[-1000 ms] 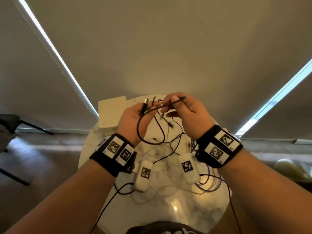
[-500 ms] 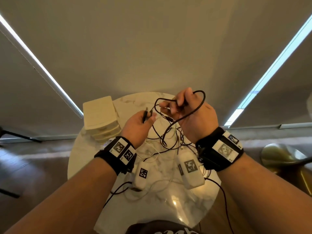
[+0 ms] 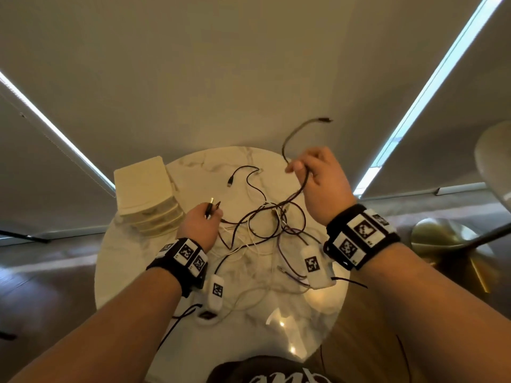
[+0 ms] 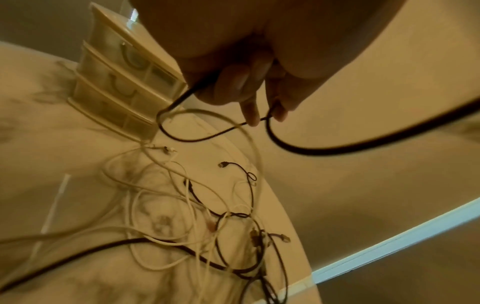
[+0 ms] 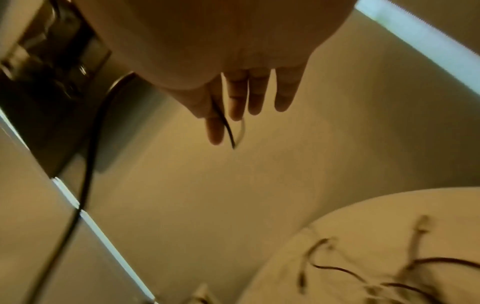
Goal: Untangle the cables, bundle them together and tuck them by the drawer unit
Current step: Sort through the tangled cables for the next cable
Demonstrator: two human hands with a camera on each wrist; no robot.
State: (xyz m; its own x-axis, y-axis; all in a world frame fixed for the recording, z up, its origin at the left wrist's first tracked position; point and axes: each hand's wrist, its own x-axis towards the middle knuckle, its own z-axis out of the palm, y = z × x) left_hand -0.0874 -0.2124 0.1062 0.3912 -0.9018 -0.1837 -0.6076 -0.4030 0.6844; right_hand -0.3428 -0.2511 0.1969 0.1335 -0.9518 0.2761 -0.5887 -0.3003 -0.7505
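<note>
A tangle of black and white cables (image 3: 265,228) lies on the round marble table (image 3: 249,335). My left hand (image 3: 211,214) is low over the table and pinches the plug end of a black cable (image 3: 210,205); the left wrist view shows its fingertips (image 4: 253,120) nipping that cable. My right hand (image 3: 300,167) is raised at the right and grips another stretch of black cable (image 3: 302,186). This cable's free end (image 3: 325,120) arcs up above the hand. The cream drawer unit (image 3: 146,194) stands at the table's back left, also visible as the drawer unit (image 4: 122,86).
Two white tagged boxes (image 3: 217,290) (image 3: 313,264) lie on the table by my wrists. A loose black plug (image 3: 230,183) rests near the far edge. A brass stand (image 3: 442,244) is on the floor at the right. Dark wires hang off the table's near edge.
My hands have drawn apart. The right hand has lifted the black cable up and right, and its end now swings free above. The left hand has dropped toward the table with its plug.
</note>
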